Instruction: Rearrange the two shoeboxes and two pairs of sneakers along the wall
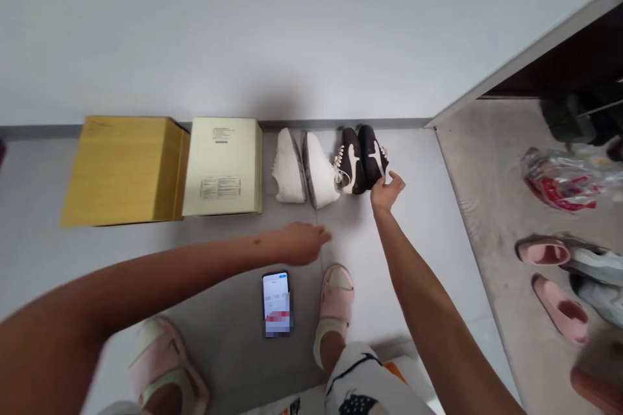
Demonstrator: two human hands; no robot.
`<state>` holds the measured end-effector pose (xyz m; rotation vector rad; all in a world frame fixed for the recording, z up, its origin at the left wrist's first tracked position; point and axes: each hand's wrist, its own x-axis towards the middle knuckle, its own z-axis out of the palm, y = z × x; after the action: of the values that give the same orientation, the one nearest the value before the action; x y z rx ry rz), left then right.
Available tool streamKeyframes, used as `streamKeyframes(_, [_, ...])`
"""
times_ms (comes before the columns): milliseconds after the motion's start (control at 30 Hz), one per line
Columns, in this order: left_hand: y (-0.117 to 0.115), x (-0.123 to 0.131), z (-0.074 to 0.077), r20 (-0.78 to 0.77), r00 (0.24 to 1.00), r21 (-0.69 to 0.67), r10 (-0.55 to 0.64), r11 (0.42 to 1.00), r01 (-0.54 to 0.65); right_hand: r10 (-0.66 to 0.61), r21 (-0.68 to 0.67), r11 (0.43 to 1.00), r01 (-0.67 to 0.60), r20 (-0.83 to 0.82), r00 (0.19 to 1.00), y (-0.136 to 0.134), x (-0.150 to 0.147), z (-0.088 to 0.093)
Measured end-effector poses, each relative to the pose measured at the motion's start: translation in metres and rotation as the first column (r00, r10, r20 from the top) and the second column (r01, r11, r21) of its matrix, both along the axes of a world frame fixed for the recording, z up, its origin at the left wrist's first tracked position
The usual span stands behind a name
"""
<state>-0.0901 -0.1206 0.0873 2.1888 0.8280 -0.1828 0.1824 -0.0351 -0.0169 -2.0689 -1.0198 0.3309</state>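
My right hand (387, 191) is at the near end of a black sneaker (372, 159) with a white stripe, fingers apart and not wrapped round it. Its mate, another black sneaker (351, 159) with pale laces, stands close on the left. My left hand (302, 243) hovers over the floor, nothing visible in it; its fingers point right and are slightly blurred. Two white sneakers (289, 168) lie tipped on their sides beyond it, soles facing each other. Their neighbour on the left is a pale green shoebox (224, 165), with a yellow-brown cardboard box (119, 168) beside that.
A lit phone (276, 305) lies on the tiles between my feet, which wear pink slippers (337, 295). A white wall (292, 32) rises behind the row. At right, past a floor edge, are pink slippers (559, 308), other shoes and a clear plastic bag (569, 181).
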Motion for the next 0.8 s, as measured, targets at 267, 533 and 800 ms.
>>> streamKeyframes(267, [-0.1, -0.211, 0.046, -0.533, 0.819, -0.017, 0.214, 0.965, -0.263, 0.559, 0.057, 0.826, -0.56, 0.035, 0.828, -0.061, -0.07, 0.01])
streamKeyframes(533, [-0.152, -0.314, 0.024, -0.221, 0.563, -0.064, 0.796, 0.564, -0.823, 0.97, -0.136, 0.24, -0.961, 0.073, 0.231, -0.11, -0.183, 0.041])
streamKeyframes(800, [-0.116, -0.296, -0.012, 0.141, 0.308, -0.317, 0.941, 0.338, -0.886, 0.958, 0.028, 0.038, -0.999, -0.285, 0.029, -0.133, -0.354, 0.059])
